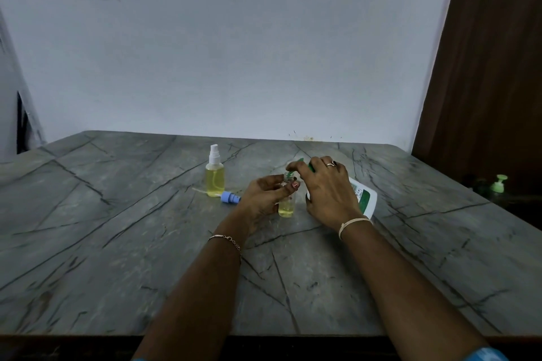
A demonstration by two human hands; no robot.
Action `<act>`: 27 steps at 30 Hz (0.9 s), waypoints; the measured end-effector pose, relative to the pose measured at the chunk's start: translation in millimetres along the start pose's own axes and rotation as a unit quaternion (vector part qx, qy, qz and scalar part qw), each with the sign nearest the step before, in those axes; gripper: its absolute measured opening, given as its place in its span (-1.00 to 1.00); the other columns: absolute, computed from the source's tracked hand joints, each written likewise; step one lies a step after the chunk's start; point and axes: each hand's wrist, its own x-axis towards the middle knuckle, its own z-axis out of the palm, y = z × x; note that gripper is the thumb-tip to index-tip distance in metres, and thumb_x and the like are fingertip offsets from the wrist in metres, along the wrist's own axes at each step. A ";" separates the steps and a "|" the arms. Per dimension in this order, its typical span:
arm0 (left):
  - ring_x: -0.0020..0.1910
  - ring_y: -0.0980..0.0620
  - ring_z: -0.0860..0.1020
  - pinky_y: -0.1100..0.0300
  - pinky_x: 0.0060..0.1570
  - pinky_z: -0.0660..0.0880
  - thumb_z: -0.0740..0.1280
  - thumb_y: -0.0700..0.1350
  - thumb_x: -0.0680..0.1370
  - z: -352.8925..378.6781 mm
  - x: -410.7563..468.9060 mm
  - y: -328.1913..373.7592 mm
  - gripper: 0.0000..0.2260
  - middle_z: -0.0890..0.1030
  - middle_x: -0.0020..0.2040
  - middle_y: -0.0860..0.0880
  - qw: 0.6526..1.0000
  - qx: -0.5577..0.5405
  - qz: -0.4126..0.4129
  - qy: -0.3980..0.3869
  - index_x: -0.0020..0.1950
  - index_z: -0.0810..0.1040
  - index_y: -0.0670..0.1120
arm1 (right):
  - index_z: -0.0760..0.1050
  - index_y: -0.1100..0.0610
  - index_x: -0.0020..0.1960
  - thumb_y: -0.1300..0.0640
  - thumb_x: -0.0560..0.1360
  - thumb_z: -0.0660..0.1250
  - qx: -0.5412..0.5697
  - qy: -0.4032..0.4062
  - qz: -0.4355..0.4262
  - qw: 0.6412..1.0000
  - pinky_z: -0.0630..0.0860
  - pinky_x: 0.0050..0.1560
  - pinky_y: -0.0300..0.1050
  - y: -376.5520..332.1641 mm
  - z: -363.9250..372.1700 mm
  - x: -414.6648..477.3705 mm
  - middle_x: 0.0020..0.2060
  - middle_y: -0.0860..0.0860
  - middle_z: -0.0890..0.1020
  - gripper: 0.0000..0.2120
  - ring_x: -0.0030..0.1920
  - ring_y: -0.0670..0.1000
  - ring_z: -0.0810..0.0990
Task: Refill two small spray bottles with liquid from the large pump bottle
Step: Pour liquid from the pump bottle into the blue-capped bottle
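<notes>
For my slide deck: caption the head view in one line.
Left hand holds an uncapped small spray bottle while right hand tips the large pump bottle over it.

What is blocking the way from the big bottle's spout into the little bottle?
Nothing visible. The little bottle, held by the left hand, has an open mouth; a blue cap lies on the table beside it. The right hand tips the big bottle, its green spout right at that mouth.
</notes>
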 end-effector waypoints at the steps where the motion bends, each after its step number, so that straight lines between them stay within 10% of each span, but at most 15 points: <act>1: -0.12 0.04 0.62 0.21 -0.15 0.60 0.43 -0.18 0.46 0.0 0.2 -0.3 -0.79 0.66 -0.01 -0.11 1.000 -0.002 0.001 0.001 0.09 0.60 -0.12 | 0.31 -0.07 0.31 0.21 0.24 0.46 -0.001 -0.001 0.000 1.000 0.40 0.12 0.10 0.0 0.0 0.0 0.04 0.08 0.54 -0.30 0.11 0.16 0.48; 27: -0.04 0.00 0.62 0.12 -0.03 0.57 0.45 -0.15 0.45 -2.0 4.9 -3.7 -0.69 0.65 0.07 -0.13 1.000 0.008 0.000 0.007 0.18 0.58 -0.16 | 0.27 -0.10 0.36 0.23 0.28 0.44 -0.011 -0.004 0.007 1.000 0.40 0.13 0.10 -0.6 0.3 -1.6 0.03 0.08 0.53 -0.27 0.10 0.16 0.48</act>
